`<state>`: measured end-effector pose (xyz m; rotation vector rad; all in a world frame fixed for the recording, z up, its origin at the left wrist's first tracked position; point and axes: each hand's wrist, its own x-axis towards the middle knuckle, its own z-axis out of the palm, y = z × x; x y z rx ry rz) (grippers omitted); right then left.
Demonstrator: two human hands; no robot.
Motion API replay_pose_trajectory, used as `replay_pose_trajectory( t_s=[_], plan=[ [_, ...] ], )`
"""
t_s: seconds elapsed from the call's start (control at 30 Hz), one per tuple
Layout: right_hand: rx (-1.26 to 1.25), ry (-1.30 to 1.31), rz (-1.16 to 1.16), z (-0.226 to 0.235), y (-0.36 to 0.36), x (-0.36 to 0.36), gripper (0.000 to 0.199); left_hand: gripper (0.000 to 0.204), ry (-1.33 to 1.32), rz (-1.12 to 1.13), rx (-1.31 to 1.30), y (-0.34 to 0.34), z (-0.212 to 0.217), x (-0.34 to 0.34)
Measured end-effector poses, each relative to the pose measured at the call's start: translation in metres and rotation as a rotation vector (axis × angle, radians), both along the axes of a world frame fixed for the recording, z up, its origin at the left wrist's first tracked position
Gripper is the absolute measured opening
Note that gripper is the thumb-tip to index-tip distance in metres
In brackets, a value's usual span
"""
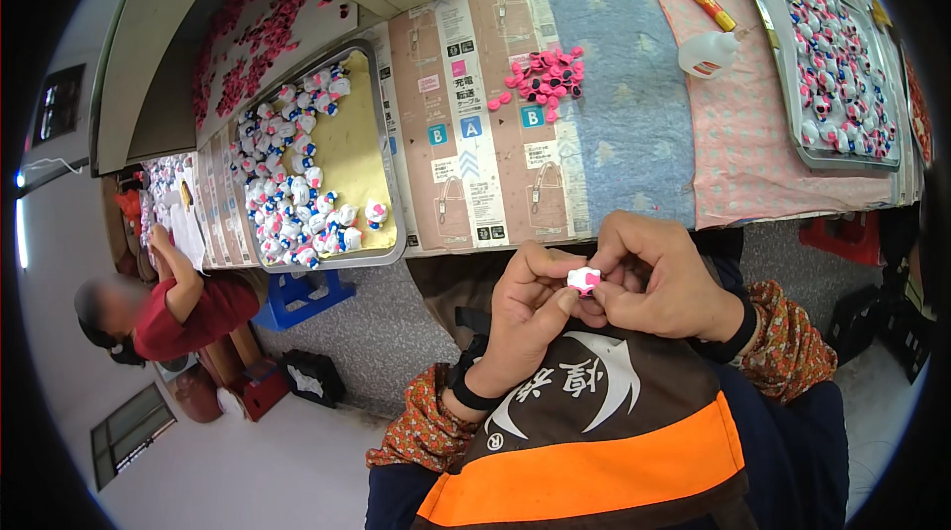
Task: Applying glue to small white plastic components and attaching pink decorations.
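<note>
Just off the table's near edge, a small white and pink figurine (584, 279) is pinched between both hands. My left hand (531, 302) is closed, its thumb and forefinger on the figurine's left side. From the right, the thumb and fingers of my right hand (659, 282) grip the same piece and partly cover it. A heap of small pink parts (545, 79) lies on the table beyond my hands. At the left, a metal tray (386, 149) lined with yellow carries many white, blue and pink figurines (297, 168).
A second metal tray (842, 161) of figurines stands at the far right. Near it are a white squeeze bottle (707, 53) and a yellow-red tube (703, 1). A box-like machine (158, 45) with a green light covers more pink parts. A person in red (203, 317) works at the left.
</note>
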<state>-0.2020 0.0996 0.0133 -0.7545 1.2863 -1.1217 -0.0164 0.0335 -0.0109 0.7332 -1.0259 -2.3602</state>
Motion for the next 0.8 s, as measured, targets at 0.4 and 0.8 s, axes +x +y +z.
replay_pose_trajectory(
  t_s=[0.4, 0.8],
  plan=[
    [0.122, -0.325, 0.038, -0.007, 0.000, -0.016, 0.011, 0.030, -0.188, -0.116, -0.045, -0.004, 0.014, -0.001],
    [0.025, -0.350, 0.099, -0.016, 0.004, -0.016, 0.026, 0.033, -0.270, -0.058, -0.343, 0.002, 0.010, 0.001]
  ],
)
